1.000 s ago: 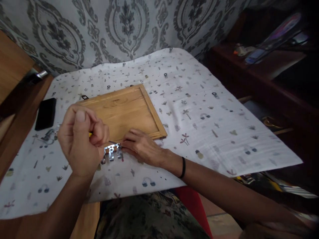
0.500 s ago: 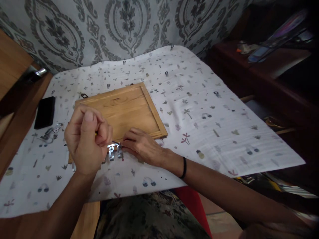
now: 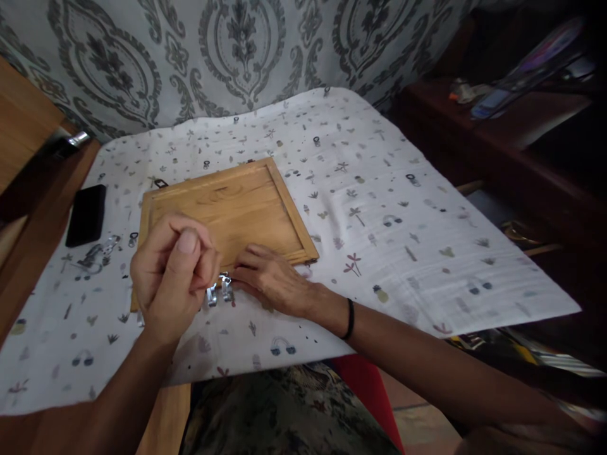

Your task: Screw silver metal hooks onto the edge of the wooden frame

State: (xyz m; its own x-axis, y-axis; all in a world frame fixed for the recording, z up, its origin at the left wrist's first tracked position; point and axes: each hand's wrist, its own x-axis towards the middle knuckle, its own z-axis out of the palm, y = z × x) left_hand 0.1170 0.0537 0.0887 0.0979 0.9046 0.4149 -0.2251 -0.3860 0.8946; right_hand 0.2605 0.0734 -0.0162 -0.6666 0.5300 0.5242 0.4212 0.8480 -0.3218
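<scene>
A framed wooden panel (image 3: 232, 212) lies flat on the cloth-covered table, with a small dark hanger at its far left edge. Along its near edge sits a shiny metal hook rail (image 3: 226, 291); my left hand hides its left part. My left hand (image 3: 173, 272) is closed in a fist above this edge, around a thin screwdriver that is almost wholly hidden now; its shaft and a bit of yellow showed earlier. My right hand (image 3: 272, 281) rests on the panel's near edge, fingers together, their tips pinching the rail's right end.
On the left lies a black phone (image 3: 86, 215), with a clear plastic packet of small metal parts (image 3: 98, 254) nearer me. The patterned cloth (image 3: 403, 253) covers the table. A patterned curtain (image 3: 241, 50) hangs behind; dark red furniture (image 3: 436, 120) stands at the right.
My left fist has turned and shifted slightly to the right and down, covering the screwdriver's shaft. My right hand, the panel and the rail have stayed in place.
</scene>
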